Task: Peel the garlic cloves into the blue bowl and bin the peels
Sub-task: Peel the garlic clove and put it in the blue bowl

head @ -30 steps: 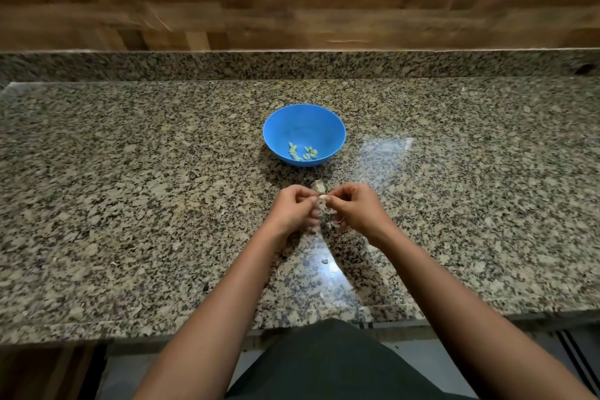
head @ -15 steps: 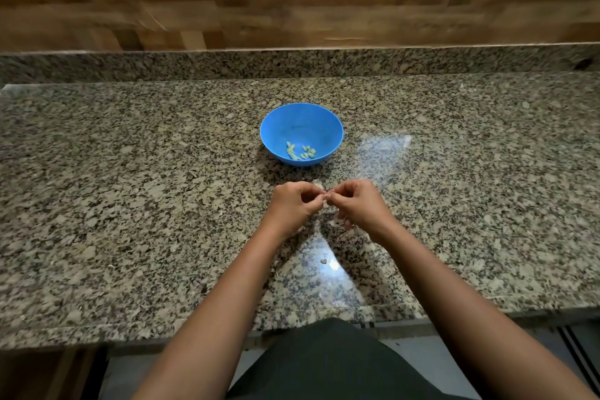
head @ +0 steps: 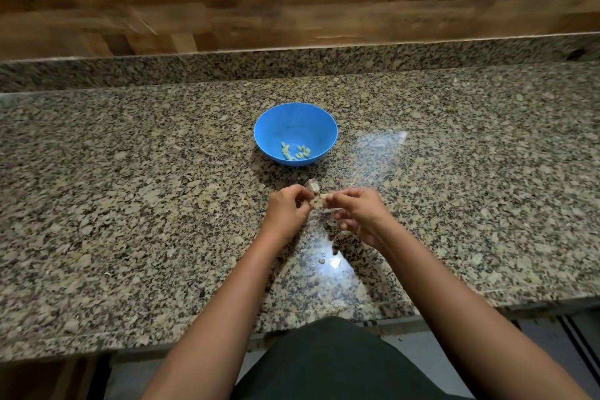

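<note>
Peeling a garlic clove [head: 319,203] on the near side of the blue bowl [head: 292,117]

Nearest, a few peel scraps [head: 322,260] lie on the counter [head: 130,221], well short of the bowl. Beyond them the left hand [head: 285,211] and right hand [head: 360,214] meet, each pinching the same clove between thumb and fingertips, near the bowl but apart from it. A second unpeeled piece [head: 312,186] lies between the hands and the bowl. Peeled cloves [head: 295,151] sit in the bowl's bottom. To peel well, probably steady the clove with one hand, strip the skin with the other, and keep scraps together; no bin shows.
</note>
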Motion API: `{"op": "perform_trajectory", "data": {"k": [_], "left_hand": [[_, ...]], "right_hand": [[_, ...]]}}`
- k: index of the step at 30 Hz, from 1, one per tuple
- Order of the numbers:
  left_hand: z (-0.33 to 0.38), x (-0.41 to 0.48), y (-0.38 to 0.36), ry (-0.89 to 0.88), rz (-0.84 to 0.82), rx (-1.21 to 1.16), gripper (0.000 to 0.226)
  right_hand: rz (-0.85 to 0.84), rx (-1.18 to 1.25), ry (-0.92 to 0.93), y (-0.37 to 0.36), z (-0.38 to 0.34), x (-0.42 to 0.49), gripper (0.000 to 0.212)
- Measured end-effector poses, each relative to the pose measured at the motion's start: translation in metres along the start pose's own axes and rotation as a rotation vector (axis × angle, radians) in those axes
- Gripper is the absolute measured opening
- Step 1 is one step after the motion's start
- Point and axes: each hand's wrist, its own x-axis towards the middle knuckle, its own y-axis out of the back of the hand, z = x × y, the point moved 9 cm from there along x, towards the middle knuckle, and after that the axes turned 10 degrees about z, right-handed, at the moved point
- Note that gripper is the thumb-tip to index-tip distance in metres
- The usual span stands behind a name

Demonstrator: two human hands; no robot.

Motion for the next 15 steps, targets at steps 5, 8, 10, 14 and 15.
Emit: {"op": "perform_trajectory", "data": {"k": [5, 8, 10, 14, 15], "left_hand": [[-0.008, -0.009, -0.021, 0.376, -0.188, -0.527, 0.006], [-0.005, -0.009, -0.021, 0.388, -0.211, -0.575, 0.004], [-0.005, -0.009, -0.021, 0.380, -0.211, -0.585, 0.004], [-0.007, -0.006, -0.022, 0.353, -0.187, -0.571, 0.008], [-0.007, -0.005, -0.021, 0.336, -0.181, -0.557, 0.009]], "right_hand": [[0.012, 0.016, -0.032, 0.003, 0.005, 0.001, 0.006], [0.009, 0.010, -0.024, 0.003, 0.005, 0.003, 0.005], [0.000, -0.005, -0.004, 0.004, 0.003, 0.003, 0.003], [-0.020, -0.082, 0.074, 0.003, -0.002, 0.001, 0.014], [-0.025, -0.080, 0.093, 0.002, -0.004, 0.000, 0.014]]}}
